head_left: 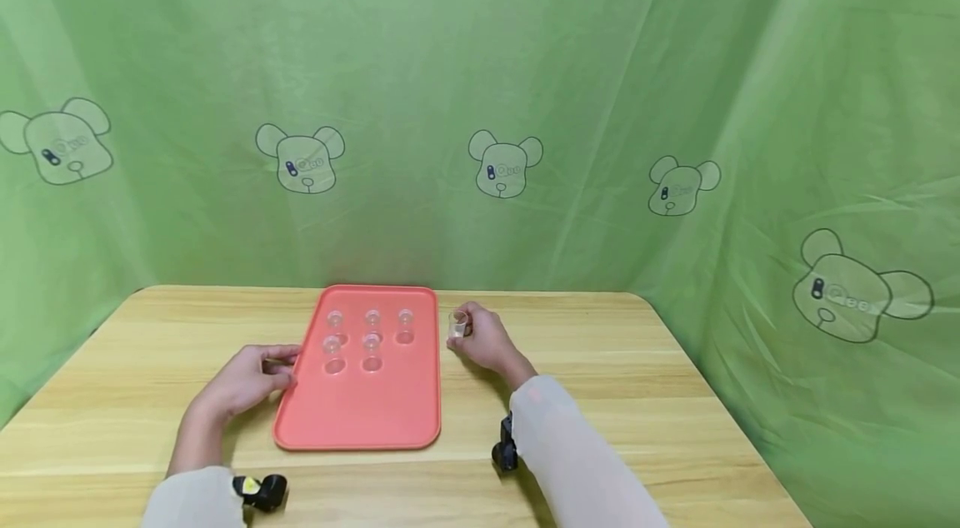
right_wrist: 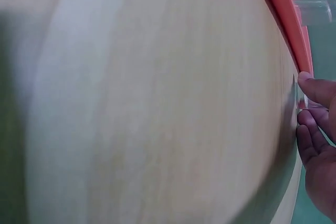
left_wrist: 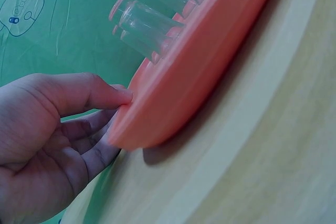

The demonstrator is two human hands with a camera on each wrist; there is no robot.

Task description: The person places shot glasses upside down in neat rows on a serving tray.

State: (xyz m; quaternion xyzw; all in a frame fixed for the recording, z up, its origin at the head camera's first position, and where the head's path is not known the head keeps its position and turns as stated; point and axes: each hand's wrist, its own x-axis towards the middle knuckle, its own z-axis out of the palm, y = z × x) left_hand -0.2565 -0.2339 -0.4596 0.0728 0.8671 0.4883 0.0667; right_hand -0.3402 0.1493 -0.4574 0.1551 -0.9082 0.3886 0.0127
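A coral-red tray (head_left: pixel 360 415) lies on the table, with several small clear cups (head_left: pixel 372 342) standing upright on its far half, three in the back row and two in front. At its left edge my left hand (head_left: pixel 243 381) pinches the rim (left_wrist: pixel 137 116), thumb over the top and other fingers along the outside. Just beyond the tray's right edge, my right hand (head_left: pixel 486 338) holds another clear cup (head_left: pixel 457 325) between thumb and fingers. In the right wrist view that cup is mostly hidden by the right hand (right_wrist: pixel 320 129).
The wooden table (head_left: pixel 615 428) spreads out around the tray. A green curtain (head_left: pixel 405 95) with printed bear heads hangs behind the table and along its right side. Black cameras (head_left: pixel 506 446) are strapped to both wrists.
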